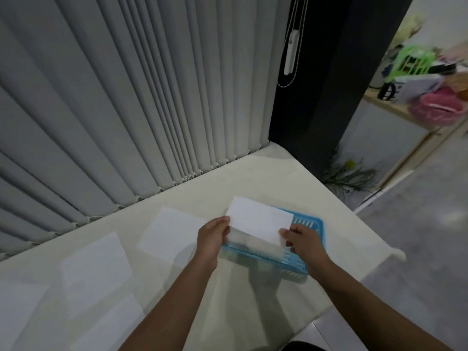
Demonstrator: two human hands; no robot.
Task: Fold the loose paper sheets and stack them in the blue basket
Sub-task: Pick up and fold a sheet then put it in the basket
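Above the blue basket [307, 230], which it half hides, the folded paper sheet [260, 222] is pinched at its ends by fingers of the left hand [214, 236] and right hand [302, 240], while blurred loose sheets [172, 235] lie left of it on the bench [266, 171].

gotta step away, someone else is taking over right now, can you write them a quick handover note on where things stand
Left hand: pinching the left end of the folded sheet.
Right hand: pinching its right end.
The folded sheet is held just over the blue basket, which sits near the table's right edge; it is not released yet.
Done: this sheet is folded. Something pale seems to lie in the basket under it, but it is too blurred to tell.
Left: set this sheet down in the basket, then fold and stack the flat loose sheets lying on the table to the left.
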